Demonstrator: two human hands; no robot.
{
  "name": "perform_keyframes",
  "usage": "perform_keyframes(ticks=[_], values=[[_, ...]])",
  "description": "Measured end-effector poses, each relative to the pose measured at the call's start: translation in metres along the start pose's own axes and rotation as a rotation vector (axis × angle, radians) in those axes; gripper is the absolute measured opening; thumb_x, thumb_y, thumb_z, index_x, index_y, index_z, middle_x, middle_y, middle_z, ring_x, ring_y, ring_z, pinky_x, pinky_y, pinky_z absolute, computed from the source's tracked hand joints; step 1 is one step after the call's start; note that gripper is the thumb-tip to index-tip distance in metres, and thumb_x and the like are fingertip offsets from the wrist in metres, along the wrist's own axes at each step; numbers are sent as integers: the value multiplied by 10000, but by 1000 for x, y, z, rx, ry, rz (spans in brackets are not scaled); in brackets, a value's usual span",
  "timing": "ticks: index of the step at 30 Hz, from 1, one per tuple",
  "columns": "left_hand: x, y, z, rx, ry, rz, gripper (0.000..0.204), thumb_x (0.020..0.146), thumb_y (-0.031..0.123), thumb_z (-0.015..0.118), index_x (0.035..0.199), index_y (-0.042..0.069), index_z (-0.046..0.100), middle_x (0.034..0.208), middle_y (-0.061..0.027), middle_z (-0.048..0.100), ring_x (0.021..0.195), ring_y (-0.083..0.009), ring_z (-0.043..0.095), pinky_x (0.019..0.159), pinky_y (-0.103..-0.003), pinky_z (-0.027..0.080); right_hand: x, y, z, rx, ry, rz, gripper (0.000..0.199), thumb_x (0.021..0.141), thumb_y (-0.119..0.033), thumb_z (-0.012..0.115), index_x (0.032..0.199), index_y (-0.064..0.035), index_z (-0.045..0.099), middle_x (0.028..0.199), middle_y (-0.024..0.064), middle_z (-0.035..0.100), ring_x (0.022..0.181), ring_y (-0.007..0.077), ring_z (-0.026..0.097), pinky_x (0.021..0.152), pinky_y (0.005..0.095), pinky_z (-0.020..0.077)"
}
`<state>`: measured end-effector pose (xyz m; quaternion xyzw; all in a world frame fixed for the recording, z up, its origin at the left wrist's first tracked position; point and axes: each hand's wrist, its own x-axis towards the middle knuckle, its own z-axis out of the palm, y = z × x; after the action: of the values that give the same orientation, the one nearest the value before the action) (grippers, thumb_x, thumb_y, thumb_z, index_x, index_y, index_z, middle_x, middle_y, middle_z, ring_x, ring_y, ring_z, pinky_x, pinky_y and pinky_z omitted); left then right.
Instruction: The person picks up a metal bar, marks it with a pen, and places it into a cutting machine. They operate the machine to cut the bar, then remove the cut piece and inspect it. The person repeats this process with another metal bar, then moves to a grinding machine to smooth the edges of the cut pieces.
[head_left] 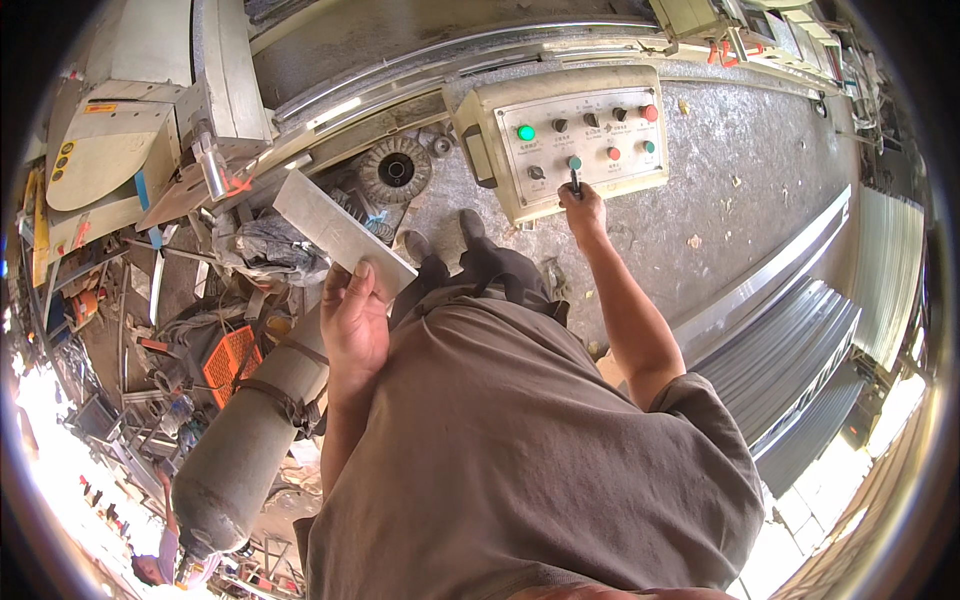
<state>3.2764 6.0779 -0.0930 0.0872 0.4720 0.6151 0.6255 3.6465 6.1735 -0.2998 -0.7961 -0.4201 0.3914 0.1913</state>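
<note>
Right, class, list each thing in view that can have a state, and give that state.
Metal plate: held near one end
Left hand: closed on metal plate
Dark control: gripped, setting unclear
Right hand: fingers closed on dark control
Green lamp: lit
Grey cylinder: banded
Ribbed metal sheets: stacked
</note>
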Motion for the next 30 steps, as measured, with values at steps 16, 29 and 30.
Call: perform_keyframes(ticks=[16,29,30], values=[[-4,-4,14,12,2,-33,174,980,78,645,1146,48,599,949,15,581,886,-94,541,869,-266,455,-9,0,-3,160,-15,65,265,895,-255,728,1007,-15,722,782,35,674,730,110,610,696,279,478],[-6,-4,8,21,-25,15,182,973,74,660,1142,46,597,994,-4,612,920,-101,570,888,-268,470,-3,3,6,153,-47,-18,317,880,-345,675,1017,-66,736,784,71,716,734,176,665,718,339,516],[-6,-4,8,19,-18,14,176,973,73,659,1136,45,599,992,-3,613,917,-101,570,885,-268,471,-1,6,8,164,-48,-23,314,881,-343,676,1017,-66,735,785,72,715,733,173,662,715,338,516]])
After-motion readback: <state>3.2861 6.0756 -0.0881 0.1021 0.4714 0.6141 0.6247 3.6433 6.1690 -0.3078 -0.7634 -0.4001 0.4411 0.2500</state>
